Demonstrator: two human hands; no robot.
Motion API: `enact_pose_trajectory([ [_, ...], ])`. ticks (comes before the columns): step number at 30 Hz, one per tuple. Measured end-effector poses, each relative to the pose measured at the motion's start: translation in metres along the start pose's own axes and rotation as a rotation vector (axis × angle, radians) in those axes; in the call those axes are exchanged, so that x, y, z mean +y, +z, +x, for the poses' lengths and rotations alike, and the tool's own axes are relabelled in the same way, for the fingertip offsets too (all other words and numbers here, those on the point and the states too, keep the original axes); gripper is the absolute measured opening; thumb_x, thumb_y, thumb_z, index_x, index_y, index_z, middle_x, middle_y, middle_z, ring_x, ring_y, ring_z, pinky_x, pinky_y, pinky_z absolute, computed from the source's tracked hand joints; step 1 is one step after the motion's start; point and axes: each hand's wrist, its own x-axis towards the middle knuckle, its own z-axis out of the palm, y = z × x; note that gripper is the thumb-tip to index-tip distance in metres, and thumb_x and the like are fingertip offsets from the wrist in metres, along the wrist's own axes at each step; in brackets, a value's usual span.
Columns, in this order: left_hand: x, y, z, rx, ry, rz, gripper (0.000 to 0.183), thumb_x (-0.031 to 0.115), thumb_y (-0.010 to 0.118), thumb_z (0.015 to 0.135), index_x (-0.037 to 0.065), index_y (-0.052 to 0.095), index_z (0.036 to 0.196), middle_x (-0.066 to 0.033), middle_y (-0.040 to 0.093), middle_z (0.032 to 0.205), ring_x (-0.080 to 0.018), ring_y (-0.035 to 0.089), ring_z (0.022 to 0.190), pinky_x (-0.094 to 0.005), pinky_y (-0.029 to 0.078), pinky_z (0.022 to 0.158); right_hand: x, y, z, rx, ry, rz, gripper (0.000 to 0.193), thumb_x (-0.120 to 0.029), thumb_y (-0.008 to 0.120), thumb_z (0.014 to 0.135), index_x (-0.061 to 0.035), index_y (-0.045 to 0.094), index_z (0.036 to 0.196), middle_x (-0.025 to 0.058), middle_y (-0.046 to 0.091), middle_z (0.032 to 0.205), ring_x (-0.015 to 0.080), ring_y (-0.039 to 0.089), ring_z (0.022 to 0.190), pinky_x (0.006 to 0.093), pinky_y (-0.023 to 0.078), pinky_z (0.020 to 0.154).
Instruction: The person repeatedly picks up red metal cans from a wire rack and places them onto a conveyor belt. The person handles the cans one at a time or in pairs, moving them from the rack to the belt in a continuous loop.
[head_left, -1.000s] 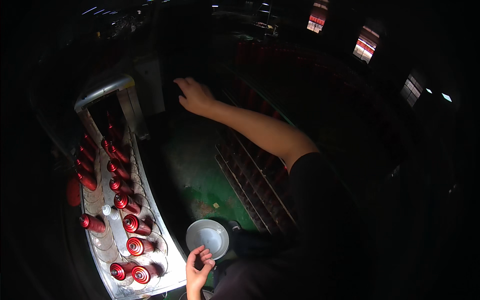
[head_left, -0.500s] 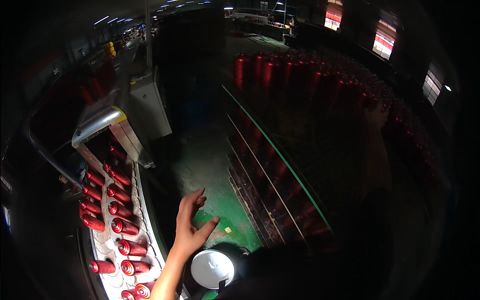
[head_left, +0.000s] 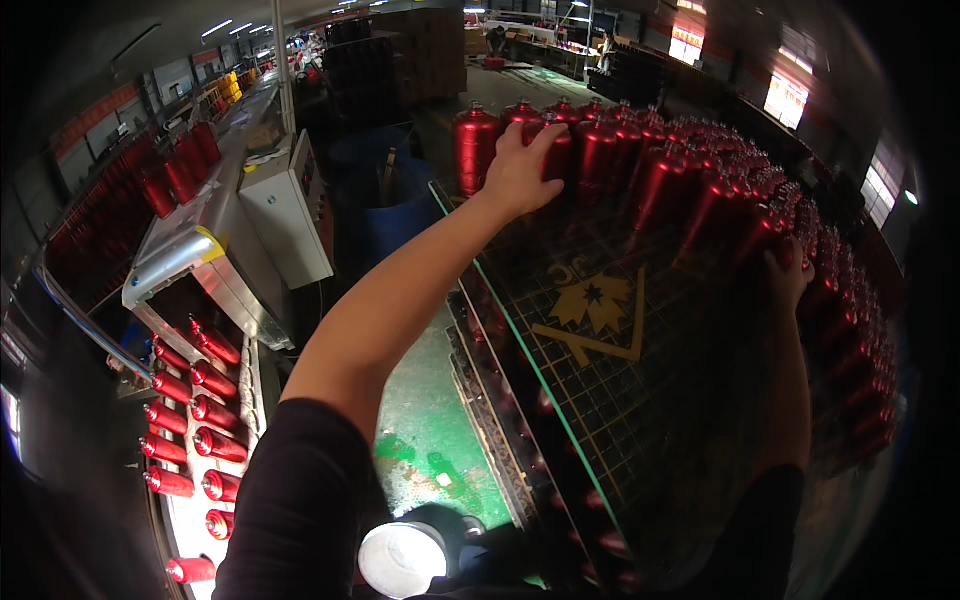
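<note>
Shiny red metal bottles with small silver necks (head_left: pixel 660 185) stand crowded along the far and right sides of a dark, grid-marked sheet with a green edge (head_left: pixel 535 365). My left hand (head_left: pixel 520 175) reaches out to the far left end of the front row. Its fingers and thumb are spread around one red bottle (head_left: pixel 552 160), without visibly closing on it. At the row's right end, in shadow, my right hand (head_left: pixel 789 272) is against another red bottle (head_left: pixel 755 240). Its fingers look apart, and its far side is partly hidden.
On the left, a white conveyor (head_left: pixel 205 520) carries red bottles out of a metal-hooded machine (head_left: pixel 185 265). A grey control box (head_left: pixel 285 215) stands beside it. Blue barrels (head_left: pixel 395 215) stand farther back. A white bucket (head_left: pixel 400 560) sits on the green floor close to me.
My left hand has moved from over the floor near the bucket, forward and right to the red bottles. My right hand stays among the bottles. The picture is much brighter.
</note>
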Motion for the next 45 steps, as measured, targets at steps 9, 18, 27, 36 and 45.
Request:
enact_pose_trajectory([
  [9, 0.007, 0.071, 0.056, -0.037, -0.281, 0.088, 0.076, 0.034, 0.09, 0.07, 0.032, 0.052, 0.137, -0.0224, 0.041, 0.136, -0.0488, 0.047, 0.123, -0.0534, 0.054, 0.093, 0.013, -0.028, -0.015, 0.074, -0.051, -0.021, 0.071, -0.017, 0.084, 0.078, -0.0283, 0.052, 0.141, 0.0268, 0.035, 0.146, 0.0404, 0.043, 0.13, 0.0448, 0.042, 0.109],
  [18, 0.047, -0.02, -0.026, 0.348, 0.039, -0.144, 0.066, 0.019, 0.087, 0.064, 0.025, 0.062, 0.125, -0.0254, 0.042, 0.136, -0.0471, 0.045, 0.124, -0.0513, 0.047, 0.102, -0.012, -0.058, -0.024, 0.207, -0.207, 0.009, 0.07, -0.013, 0.084, 0.075, -0.0254, 0.057, 0.138, 0.0231, 0.042, 0.141, 0.0378, 0.044, 0.127, 0.0449, 0.039, 0.111],
  [27, 0.11, -0.231, -0.289, 0.302, -0.237, -0.49, 0.075, 0.008, 0.092, 0.063, 0.006, 0.059, 0.13, -0.0131, 0.054, 0.141, -0.0263, 0.053, 0.132, -0.041, 0.042, 0.112, -0.216, -0.153, -0.057, -0.02, -0.702, 0.348, 0.06, -0.009, 0.078, 0.084, -0.0031, 0.054, 0.139, 0.0112, 0.055, 0.142, 0.0269, 0.047, 0.135, 0.0391, 0.033, 0.116],
  [36, 0.152, -0.213, -0.58, 0.591, -1.147, -1.499, 0.065, -0.002, 0.083, 0.072, 0.006, 0.056, 0.13, -0.0071, 0.063, 0.118, -0.0194, 0.062, 0.107, -0.036, 0.052, 0.094, -0.463, -0.12, -0.266, -1.097, -0.61, 0.995, 0.075, -0.03, 0.074, 0.078, -0.0133, 0.048, 0.147, 0.0139, 0.049, 0.14, 0.0281, 0.053, 0.126, 0.0416, 0.047, 0.104],
  [45, 0.175, -0.138, -0.755, 0.913, -1.417, -1.776, 0.06, 0.014, 0.076, 0.083, 0.007, 0.049, 0.136, -0.0143, 0.064, 0.12, -0.0288, 0.068, 0.106, -0.0463, 0.062, 0.085, -0.452, -0.092, -0.552, -2.31, 0.061, 1.002, 0.059, -0.017, 0.07, 0.086, -0.0116, 0.047, 0.14, 0.0102, 0.056, 0.13, 0.0226, 0.059, 0.116, 0.0393, 0.053, 0.099],
])
